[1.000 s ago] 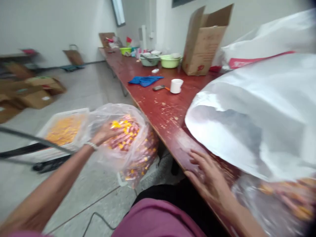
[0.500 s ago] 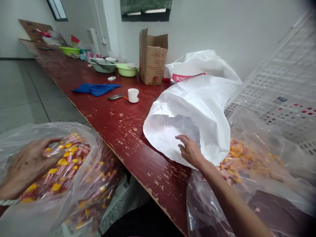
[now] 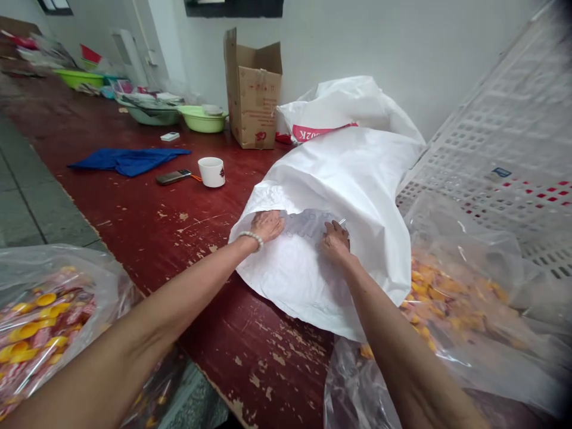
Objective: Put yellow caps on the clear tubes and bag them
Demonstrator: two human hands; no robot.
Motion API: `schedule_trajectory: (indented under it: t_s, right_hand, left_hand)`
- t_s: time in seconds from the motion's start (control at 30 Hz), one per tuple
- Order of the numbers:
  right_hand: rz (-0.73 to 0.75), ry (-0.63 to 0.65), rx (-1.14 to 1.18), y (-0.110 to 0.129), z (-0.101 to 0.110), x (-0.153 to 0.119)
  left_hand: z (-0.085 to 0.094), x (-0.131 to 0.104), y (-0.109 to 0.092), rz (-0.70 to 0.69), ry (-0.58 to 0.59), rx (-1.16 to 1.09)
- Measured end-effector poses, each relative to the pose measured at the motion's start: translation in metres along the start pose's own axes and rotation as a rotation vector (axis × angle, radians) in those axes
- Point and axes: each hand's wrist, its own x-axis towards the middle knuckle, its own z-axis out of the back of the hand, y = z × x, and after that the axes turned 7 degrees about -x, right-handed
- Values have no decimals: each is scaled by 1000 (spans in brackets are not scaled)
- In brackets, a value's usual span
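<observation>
Lying on its side, the white sack [image 3: 357, 173] opens toward you on the red table [image 3: 214, 339], with both your hands inside its mouth. Your left hand [image 3: 268, 225], below a beaded bracelet [image 3: 252, 239], is at the left side of the opening, fingers toward the inner wall; you cannot tell whether they grip it. Your right hand [image 3: 336, 237] is farther right, fingers bent beside a shiny clear piece [image 3: 342, 221]; whether they close on it is unclear. Between your hands, clear pieces [image 3: 308, 225] show dimly within.

The tabletop's paint is chipped near you. On it, left of the sack, are a white mug [image 3: 212, 173], a dark handheld device [image 3: 172, 177] and a blue cloth [image 3: 127, 161]. Farther back are a light green basin [image 3: 203, 124] and an open cardboard box [image 3: 257, 107], near the pale wall [image 3: 379, 42].

To your right, a clear bag [image 3: 460, 232] of yellow-orange pieces [image 3: 438, 298] lies before a white perforated basket [image 3: 487, 158]. To your left, beside the table, another plastic bag [image 3: 109, 286] holds yellow-capped items [image 3: 33, 330] above the grey floor [image 3: 20, 179].
</observation>
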Motion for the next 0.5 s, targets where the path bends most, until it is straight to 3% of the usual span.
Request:
schedule_trajectory:
  t_s: [0.1,0.2,0.33,0.5]
  right_hand:
    - [93,-6,3,-7,-9,5]
    - [120,-13,18,-7,-17,8]
    - [115,-1,43,-1,-17,8]
    - [202,62,30,8,-4,-13]
  left_hand:
    - [-31,31,-6,63,13,56]
    - [-52,36,-12,37,39,84]
    - [-66,23,-16,-35,13,122]
    - [-60,-10,-13,-167,41,211]
